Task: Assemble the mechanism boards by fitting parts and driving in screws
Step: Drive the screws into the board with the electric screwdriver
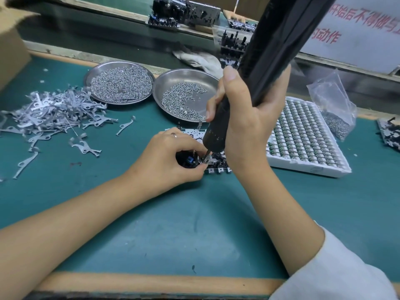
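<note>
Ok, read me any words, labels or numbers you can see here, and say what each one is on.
"开始后不得做与" in red on the white sign, top line; it is cut off at the picture's edge.
"动作" in red on the same sign, lower line; the character before it is hidden by the screwdriver.
The oval stamp on the white tray rim: too small to read.

The desk (194, 224) wears a matt green mat, scuffed in places, edged at the front with bare pale wood, and two shallow dishes (121, 63) of brushed, dully shining metal hold heaps of bright metal screws (184, 100). Thin stamped levers (49, 111) of flat grey metal lie piled beside them, while the electric screwdriver (259, 68) has a dark matt plastic body. The white tray (307, 167) looks like soft foam, the bag (331, 94) is clear crinkled plastic, and a pale cloth (199, 59) lies rumpled.
</note>
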